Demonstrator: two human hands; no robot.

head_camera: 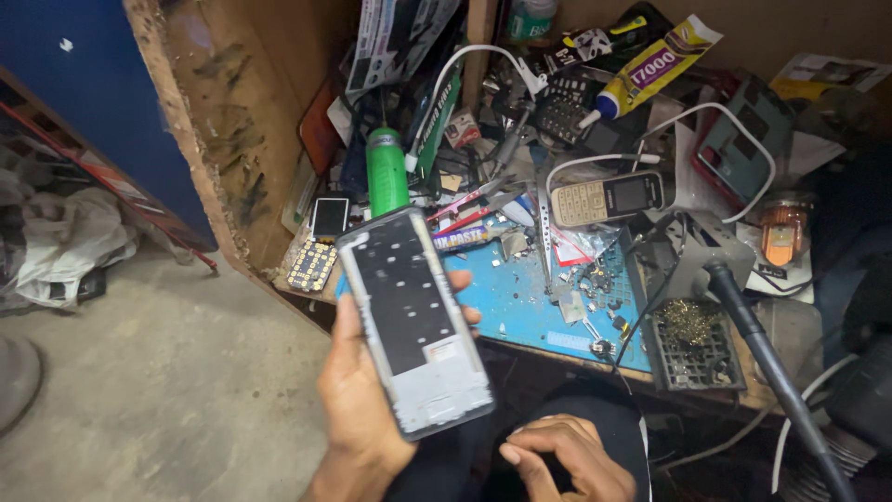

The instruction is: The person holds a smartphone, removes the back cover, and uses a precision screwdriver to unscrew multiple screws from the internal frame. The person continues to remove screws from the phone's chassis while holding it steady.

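A person's left hand (pixel 358 390) grips an opened phone frame (pixel 415 323) by its long edges, fingers (pixel 462 279) wrapped round the far side, holding it tilted in the air above the near edge of a cluttered blue-matted surface (pixel 520 307). The right hand (pixel 557 460) rests low by the lap, fingers loosely curled and empty. Held over bare floor (pixel 167 390) by its edges alone, the frame could slip and fall; the hot-air station hose (pixel 771 372) and loose screws nearby invite a snag.
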